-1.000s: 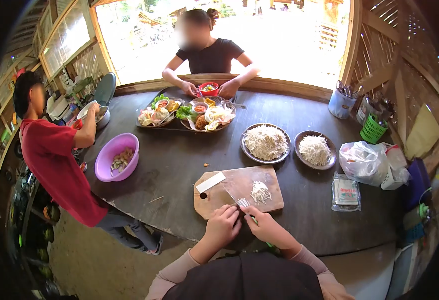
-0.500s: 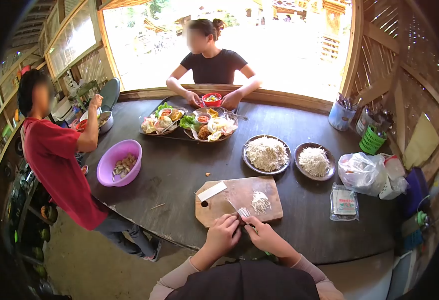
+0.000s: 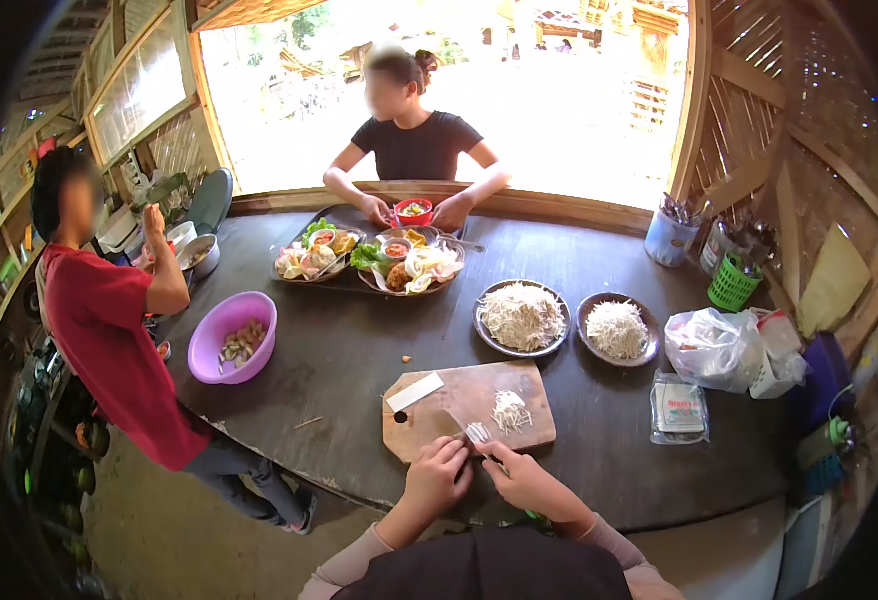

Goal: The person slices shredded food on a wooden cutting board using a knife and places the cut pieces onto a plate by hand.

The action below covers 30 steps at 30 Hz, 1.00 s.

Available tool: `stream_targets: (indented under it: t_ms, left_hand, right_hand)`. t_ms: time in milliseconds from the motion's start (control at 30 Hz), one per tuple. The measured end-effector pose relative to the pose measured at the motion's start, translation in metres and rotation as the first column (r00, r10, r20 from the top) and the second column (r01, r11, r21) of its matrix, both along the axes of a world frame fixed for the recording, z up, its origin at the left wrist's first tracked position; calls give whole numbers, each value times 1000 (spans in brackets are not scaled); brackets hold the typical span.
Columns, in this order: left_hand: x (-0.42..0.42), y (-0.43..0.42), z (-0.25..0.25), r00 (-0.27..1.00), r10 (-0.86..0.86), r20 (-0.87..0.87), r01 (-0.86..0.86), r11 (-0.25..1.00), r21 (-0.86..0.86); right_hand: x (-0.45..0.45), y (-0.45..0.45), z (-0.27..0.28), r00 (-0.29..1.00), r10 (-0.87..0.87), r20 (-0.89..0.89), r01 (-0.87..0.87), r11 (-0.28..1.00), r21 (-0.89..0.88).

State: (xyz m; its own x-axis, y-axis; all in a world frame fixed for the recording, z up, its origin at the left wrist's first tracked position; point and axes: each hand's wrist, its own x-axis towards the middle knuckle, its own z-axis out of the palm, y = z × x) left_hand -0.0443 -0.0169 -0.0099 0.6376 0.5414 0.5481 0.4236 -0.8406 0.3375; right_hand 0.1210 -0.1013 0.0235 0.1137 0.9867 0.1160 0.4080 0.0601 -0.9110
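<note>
My right hand (image 3: 516,474) is closed around the handle of a knife, and its thin blade (image 3: 456,420) points up and left across the wooden cutting board (image 3: 537,430). My left hand (image 3: 437,474) rests with bent fingers at the board's near edge, close by the blade; what it grips is hidden under the fingers. A few thin white strips (image 3: 478,433) lie beside the blade. Further right on the board is a small heap of white shreds (image 3: 510,411). A flat white slab (image 3: 416,391) lies at the board's upper left, near the handle hole.
Beyond the board stand two plates heaped with white shreds (image 3: 522,316) (image 3: 617,330). A pink basin (image 3: 232,338) is at left, a food tray (image 3: 359,281) at the back. Plastic bags (image 3: 711,345) lie right. One co-worker in red (image 3: 109,330) stands left; another person (image 3: 416,148) sits opposite.
The co-worker in red has raised their hands from over the pot. My view has shifted slightly. My hands keep nearly the same place on the board, with the knife still in the right one.
</note>
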Motion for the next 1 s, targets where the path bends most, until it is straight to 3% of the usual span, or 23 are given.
stream_targets:
  t_ms: [67,100,167,200,267,767,1000]
  left_hand:
    - [-1,-1,-2,1000,-5,-3,5,1000,7]
    - [-1,-1,-2,1000,-10,-3,10,1000,3]
    - [-1,-2,-2,999,8,-34,-9,1000,-28]
    - [-2,-3,-2,999,1,-35,-2,1000,-30]
    - [-1,-2,-1,999,6,-35,-7,1000,-13]
    - [-1,-3,2,1000,4,-27,-4,1000,-3]
    - [0,-3,3,998,-18,52,20,999,-38]
  right_hand:
    - [-2,-6,17,1000,-3,-24,-2,979,-202]
    - [-3,-4,10,1000,-9,-24,3,978,-207]
    - [-5,1,-8,1000,-15,-22,16,998,60]
    - [-4,-1,-2,999,-22,-23,23,998,59]
    - [-1,-5,20,999,3,-41,-12,977,-211]
    - [-4,2,0,999,-1,-40,-4,990,-144]
    - [-1,-6,20,999,30,-29,-37,966,-257]
